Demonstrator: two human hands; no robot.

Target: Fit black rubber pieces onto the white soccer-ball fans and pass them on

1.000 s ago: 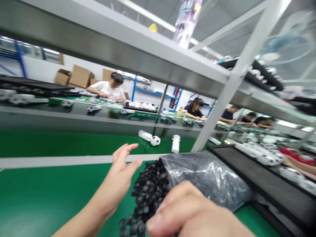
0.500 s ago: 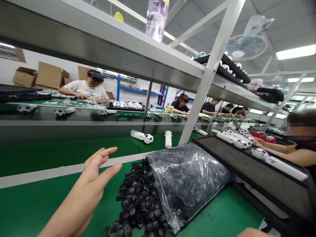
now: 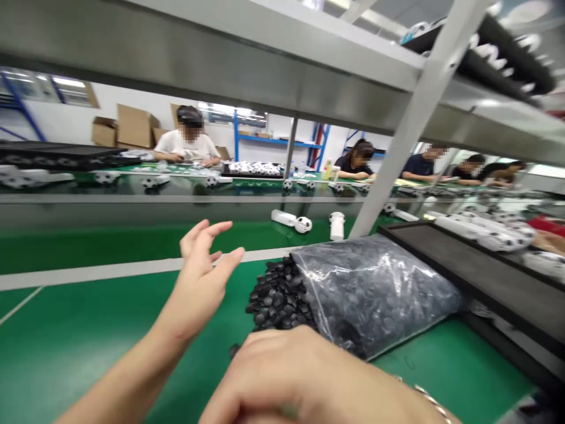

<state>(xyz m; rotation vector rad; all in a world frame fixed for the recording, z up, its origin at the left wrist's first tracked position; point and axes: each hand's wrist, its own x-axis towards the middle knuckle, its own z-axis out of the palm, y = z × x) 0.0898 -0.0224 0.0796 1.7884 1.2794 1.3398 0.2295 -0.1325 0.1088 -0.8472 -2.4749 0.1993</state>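
My right hand point(image 3: 286, 377) has swung from the lower right edge half a second ago to the bottom centre of the frame, while my left hand point(image 3: 200, 282) stays raised left of centre, fingers spread, holding nothing. Mid-frame, thin matte black pieces point(image 3: 280, 297) spill in a heap onto the smooth green counter point(image 3: 101, 335) from a glossy, creased clear plastic bag point(image 3: 375, 288) at centre right. My right hand hides the heap's near side, and with its fingertips cut off below, I cannot tell whether it grips anything.
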